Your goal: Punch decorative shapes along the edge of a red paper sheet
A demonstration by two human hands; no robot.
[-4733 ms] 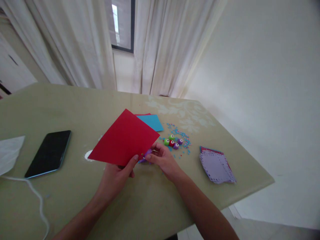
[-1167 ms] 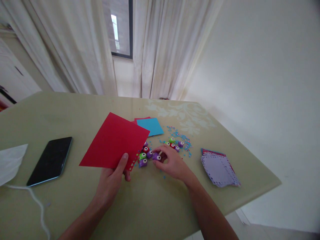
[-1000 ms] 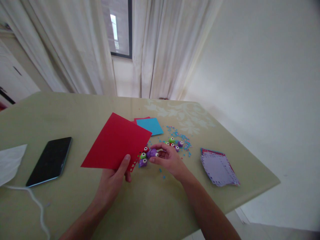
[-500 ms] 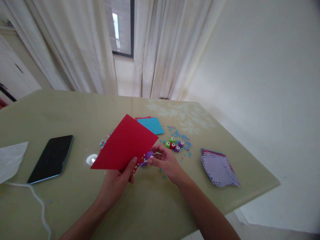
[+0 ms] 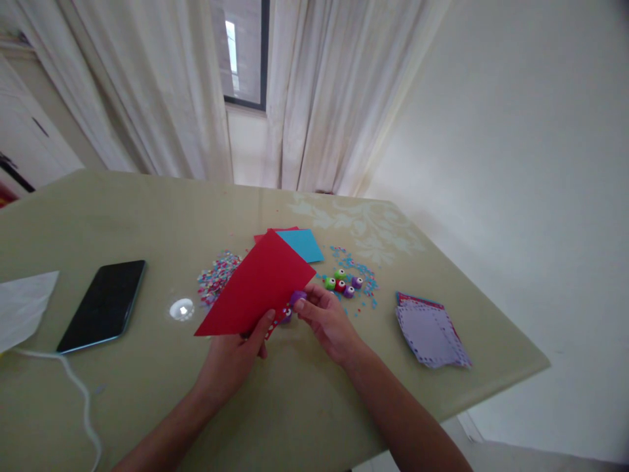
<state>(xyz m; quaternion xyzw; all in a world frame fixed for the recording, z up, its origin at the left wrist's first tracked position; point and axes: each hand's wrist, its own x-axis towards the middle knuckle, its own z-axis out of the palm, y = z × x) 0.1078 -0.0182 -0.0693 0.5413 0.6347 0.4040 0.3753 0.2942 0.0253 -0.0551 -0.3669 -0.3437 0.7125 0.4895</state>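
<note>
A person is sitting at a pale green table (image 5: 344, 406), both bare arms reaching forward; the left hand (image 5: 234, 357) is pinching the near edge of a red paper sheet (image 5: 258, 285) between thumb and fingers, holding it lifted and tilted, its long axis running from lower left up to the right. The right hand (image 5: 327, 321) is closed around a small purple paper punch (image 5: 296, 298), pressing it against the sheet's near right edge — right where a row of small punched holes is showing. Punch and edge are touching, directly between the two hands; the right hand is the nearer one to the punch.

Just beyond the right hand, four more little punches (image 5: 341, 283) — green, red and purple — are lying among blue paper bits; a blue sheet (image 5: 305, 244) is lying behind the red one. A heap of mixed confetti (image 5: 216, 280) is sitting to the left; farther left, a dark phone (image 5: 103, 305). A stack of punched lilac papers (image 5: 430, 328) is resting well to the right.
</note>
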